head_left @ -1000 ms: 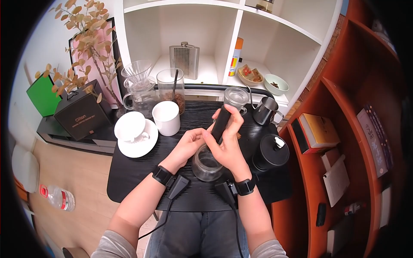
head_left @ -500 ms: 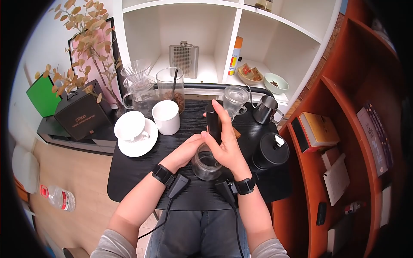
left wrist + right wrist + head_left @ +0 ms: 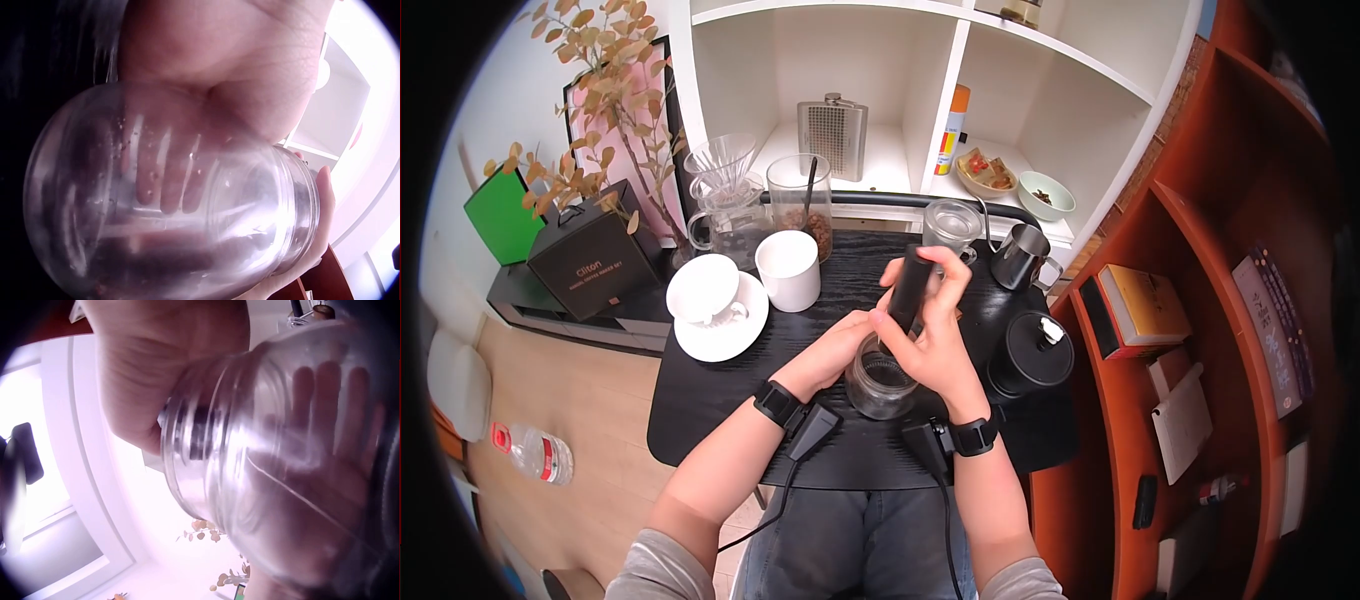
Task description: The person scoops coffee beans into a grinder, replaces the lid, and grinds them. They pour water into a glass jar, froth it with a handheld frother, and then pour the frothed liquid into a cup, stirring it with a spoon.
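Note:
A clear glass jar (image 3: 882,385) stands on the black table near its front edge. My left hand (image 3: 842,350) is round its far left side; through the glass in the left wrist view its fingers (image 3: 169,175) lie against the jar (image 3: 187,237). Above the jar's mouth, my right hand (image 3: 935,345) grips a black cylinder (image 3: 911,288), which leans slightly. The cylinder's lower end is hidden by the hand. In the right wrist view, my right hand (image 3: 169,362) is at the rim of the jar (image 3: 262,475), with a dark part showing through the neck.
White mug (image 3: 788,272), cup on saucer (image 3: 720,342), glass dripper (image 3: 720,165) and bean jar (image 3: 800,190) stand left. Glass cup (image 3: 951,225), metal pitcher (image 3: 1022,258) and black canister (image 3: 1032,355) are at the right. Behind rises a white shelf (image 3: 940,90).
The black cylinder and my right fingers have swung about above the jar, tilting upright and then back to the right. My left hand and the jar have hardly moved.

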Available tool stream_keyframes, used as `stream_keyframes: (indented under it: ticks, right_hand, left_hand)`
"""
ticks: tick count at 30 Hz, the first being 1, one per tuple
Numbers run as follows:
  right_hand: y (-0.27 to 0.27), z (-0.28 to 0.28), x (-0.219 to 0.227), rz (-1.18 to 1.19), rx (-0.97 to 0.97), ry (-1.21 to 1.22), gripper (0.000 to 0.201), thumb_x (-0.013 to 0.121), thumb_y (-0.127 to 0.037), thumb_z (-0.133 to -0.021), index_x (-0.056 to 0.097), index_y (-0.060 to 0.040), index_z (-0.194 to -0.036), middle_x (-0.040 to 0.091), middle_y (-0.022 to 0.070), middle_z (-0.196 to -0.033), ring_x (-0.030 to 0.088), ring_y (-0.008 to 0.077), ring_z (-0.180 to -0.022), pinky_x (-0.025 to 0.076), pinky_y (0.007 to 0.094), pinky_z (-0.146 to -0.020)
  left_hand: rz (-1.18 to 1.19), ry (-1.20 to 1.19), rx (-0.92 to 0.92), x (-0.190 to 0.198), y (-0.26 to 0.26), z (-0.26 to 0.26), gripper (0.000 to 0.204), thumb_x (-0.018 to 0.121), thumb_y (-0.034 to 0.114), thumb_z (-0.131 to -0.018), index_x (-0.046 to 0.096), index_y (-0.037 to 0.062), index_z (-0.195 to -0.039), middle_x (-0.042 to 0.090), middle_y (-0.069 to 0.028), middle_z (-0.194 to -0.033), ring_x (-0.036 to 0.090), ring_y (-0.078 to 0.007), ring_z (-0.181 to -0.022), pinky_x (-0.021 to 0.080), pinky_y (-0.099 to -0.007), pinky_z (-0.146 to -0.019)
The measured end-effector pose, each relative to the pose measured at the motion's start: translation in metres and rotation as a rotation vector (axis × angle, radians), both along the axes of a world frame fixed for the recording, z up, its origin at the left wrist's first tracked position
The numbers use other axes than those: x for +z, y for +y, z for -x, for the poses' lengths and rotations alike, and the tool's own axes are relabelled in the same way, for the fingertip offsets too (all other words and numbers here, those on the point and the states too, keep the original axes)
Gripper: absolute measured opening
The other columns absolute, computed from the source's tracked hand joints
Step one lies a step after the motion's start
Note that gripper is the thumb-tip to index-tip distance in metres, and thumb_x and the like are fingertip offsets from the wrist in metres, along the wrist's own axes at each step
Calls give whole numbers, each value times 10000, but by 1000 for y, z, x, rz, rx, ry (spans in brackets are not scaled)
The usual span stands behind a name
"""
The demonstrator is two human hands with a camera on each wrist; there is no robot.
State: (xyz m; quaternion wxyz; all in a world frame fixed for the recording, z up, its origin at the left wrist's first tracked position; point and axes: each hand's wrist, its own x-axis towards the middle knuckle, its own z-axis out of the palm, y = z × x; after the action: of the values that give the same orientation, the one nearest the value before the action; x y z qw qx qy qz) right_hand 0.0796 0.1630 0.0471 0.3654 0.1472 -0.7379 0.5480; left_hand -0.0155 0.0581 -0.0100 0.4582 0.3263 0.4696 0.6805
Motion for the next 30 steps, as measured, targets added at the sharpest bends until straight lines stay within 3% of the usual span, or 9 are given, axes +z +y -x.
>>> stream_keyframes:
  ticks: [1,3,9,11,14,18,24,27,30]
  right_hand:
    - [0,-1,2,-12,21,-59,680,599,34,-805,163,-73,-1316,473,127,-1013,538,176,-887,446,290,-774]
    - [-4,-5,6,24,77,-160,692,593,-1,-829,190,-74,-1386,480,142,-1119,524,187,-1023,448,294,-834]
    - [-1,-2,4,-55,98,-124,662,571,39,-811,253,-59,-1383,426,162,-1235,513,230,-1081,407,339,-932]
    - [3,0,-4,-207,-51,-59,651,555,62,-823,233,-99,-1365,462,117,-1129,507,141,-899,427,296,-836]
    - [4,0,-8,-196,-129,50,644,539,97,-815,196,-118,-1317,404,127,-1139,493,139,-843,433,299,-796]
    - [6,4,-10,-153,-111,104,686,532,137,-790,110,-159,-1244,342,145,-1130,530,162,-841,454,307,-762]
    - [-1,3,-6,-36,-6,71,742,560,127,-769,69,-148,-1252,348,156,-1129,581,169,-841,471,310,-769]
    - [-3,2,-5,34,27,39,758,581,106,-767,78,-126,-1284,393,149,-1113,572,150,-833,468,288,-766]
    - [0,-1,1,-144,-28,-57,778,601,77,-776,95,-105,-1337,448,136,-1085,565,139,-839,463,270,-769]
  left_hand:
    - [20,-13,39,4,-1,-4,347,382,260,-994,567,-17,-1093,606,-56,-1032,561,-98,-951,443,-259,-855]
    - [41,-27,74,6,-2,-7,333,377,248,-994,557,-10,-1102,600,-59,-1047,559,-98,-967,445,-260,-857]
    - [46,-15,114,11,-2,-9,319,366,222,-993,557,-9,-1103,603,-67,-1067,563,-102,-985,454,-260,-852]
    - [17,34,30,6,-2,-3,339,379,237,-993,573,-22,-1093,615,-64,-1052,573,-103,-965,455,-257,-847]
    - [7,2,20,9,-2,-5,366,396,260,-990,581,-39,-1093,622,-65,-1043,576,-99,-941,452,-255,-849]
    - [24,36,-36,8,-2,-1,383,404,271,-988,571,-47,-1121,616,-70,-1056,570,-101,-953,443,-260,-869]
    - [-53,24,19,1,3,-3,390,401,278,-991,561,-37,-1155,603,-61,-1087,558,-103,-979,438,-264,-882]
    - [-65,20,104,17,0,-12,365,410,246,-980,563,-35,-1155,600,-51,-1086,557,-101,-984,437,-265,-885]
    - [-50,13,68,17,-1,-10,339,419,207,-960,557,-27,-1163,594,-47,-1099,554,-103,-999,435,-263,-890]
